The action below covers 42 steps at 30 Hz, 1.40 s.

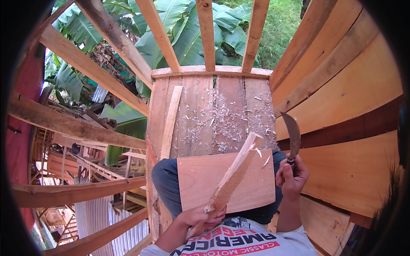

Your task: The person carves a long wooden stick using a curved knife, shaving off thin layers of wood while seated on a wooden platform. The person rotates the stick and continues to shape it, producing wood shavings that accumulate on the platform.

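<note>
My left hand (204,216) is closed round the lower part of a long wooden stick (229,182), which slants up and to the right across my lap. Pale, freshly cut wood shows along the stick's upper end, and a few curled shavings hang there. Under it, a flat wooden board (196,173) rests over my thighs. At the right, my right hand (293,175) grips the handle of a curved knife (292,133). Its hooked blade points upward, apart from the stick.
Wood shavings (224,115) litter the plank floor (188,115) ahead of me. A loose wooden strip (171,121) lies along its left side. Wooden posts (205,34) line the far and left edges, with banana leaves (181,38) beyond. A plank wall (341,162) rises on the right.
</note>
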Available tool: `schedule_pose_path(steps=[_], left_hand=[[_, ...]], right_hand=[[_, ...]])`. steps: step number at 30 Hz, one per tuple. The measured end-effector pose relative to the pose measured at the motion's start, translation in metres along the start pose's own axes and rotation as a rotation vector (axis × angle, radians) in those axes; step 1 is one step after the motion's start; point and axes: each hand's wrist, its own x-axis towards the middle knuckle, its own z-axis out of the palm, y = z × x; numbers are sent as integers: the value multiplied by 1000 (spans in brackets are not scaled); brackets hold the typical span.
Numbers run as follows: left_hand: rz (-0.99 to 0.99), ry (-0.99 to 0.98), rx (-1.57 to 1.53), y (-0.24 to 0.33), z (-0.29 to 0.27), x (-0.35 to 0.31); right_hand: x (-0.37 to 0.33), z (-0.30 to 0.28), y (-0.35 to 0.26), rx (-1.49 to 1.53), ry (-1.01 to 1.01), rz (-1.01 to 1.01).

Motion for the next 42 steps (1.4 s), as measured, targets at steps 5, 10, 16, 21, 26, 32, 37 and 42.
schedule_pose_path(steps=[5,10,16,21,26,32,37,42], left_hand=[[15,-79,74,9,-9,-1],[-16,11,94,-3,-5,-2],[24,13,55,3,-12,-8],[22,110,86,5,-6,-10],[51,195,274,11,3,-14],[20,201,370,7,15,-15],[-43,245,317,6,24,-15],[46,181,238,-6,9,-16]], right_hand=[[-14,0,-8,-312,-698,255],[16,-8,-9,251,137,85],[-4,-10,-10,-41,-342,235],[-17,6,12,-245,-483,156],[-1,27,1,-644,-444,-193],[13,21,5,-1028,-331,-468],[27,14,10,-1153,-246,-672],[31,20,12,-1182,-212,-691]])
